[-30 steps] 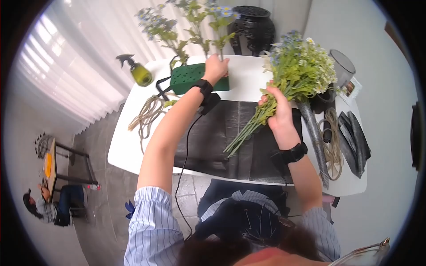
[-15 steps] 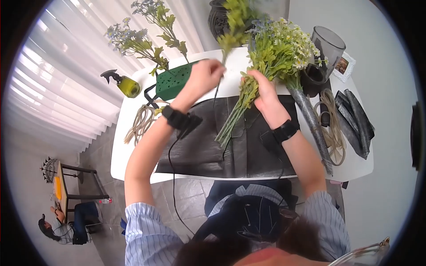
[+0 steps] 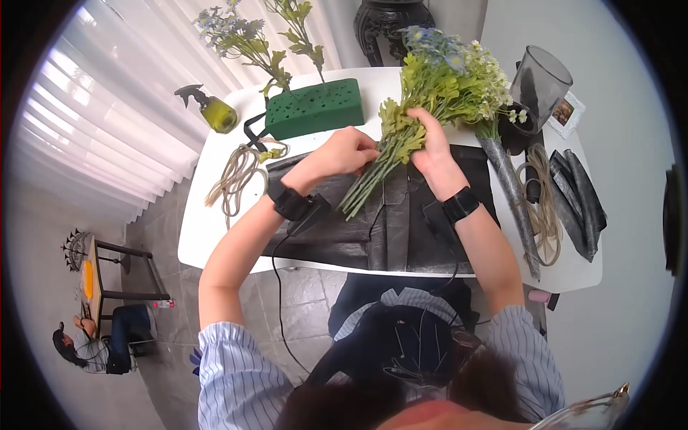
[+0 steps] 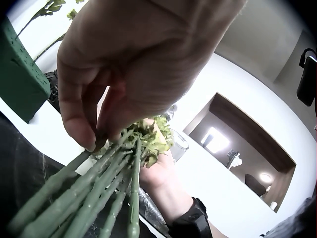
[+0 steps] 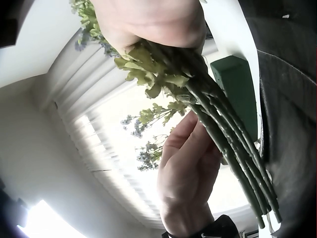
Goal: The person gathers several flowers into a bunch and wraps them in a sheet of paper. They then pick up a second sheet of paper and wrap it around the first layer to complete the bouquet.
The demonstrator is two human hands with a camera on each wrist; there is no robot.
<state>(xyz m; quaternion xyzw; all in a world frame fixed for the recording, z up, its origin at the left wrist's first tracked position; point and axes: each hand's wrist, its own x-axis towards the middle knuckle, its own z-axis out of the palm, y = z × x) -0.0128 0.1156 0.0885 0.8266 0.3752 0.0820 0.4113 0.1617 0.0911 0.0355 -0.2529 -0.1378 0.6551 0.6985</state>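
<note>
My right hand [image 3: 433, 147] grips a bunch of daisy-like white and blue flowers [image 3: 480, 82], its blooms leaning away from me and its green stems [image 3: 362, 190] slanting down to the left. Thumb and fingertips of my left hand [image 3: 337, 154] pinch a flower stem [image 4: 77, 161] beside the other stems, just below the leaves. Left of the bunch stands a green floral foam block [image 3: 322, 115] full of holes. Two blue flower sprays, one on the left [image 3: 247, 43] and one nearer the middle [image 3: 304, 36], stand upright in it.
A dark wrapping sheet [image 3: 459, 244] lies under both hands on the white table [image 3: 204, 247]. Spray bottle [image 3: 218, 116] and coiled cord [image 3: 240, 179] are at left. A glass vase [image 3: 541, 79], a dark roll [image 3: 510, 197] and a picture frame [image 3: 567, 115] stand or lie at right.
The left hand has pulled a blue flower spray out of the foam block and brought it right to the bunch. The right hand keeps its grip on the bunch.
</note>
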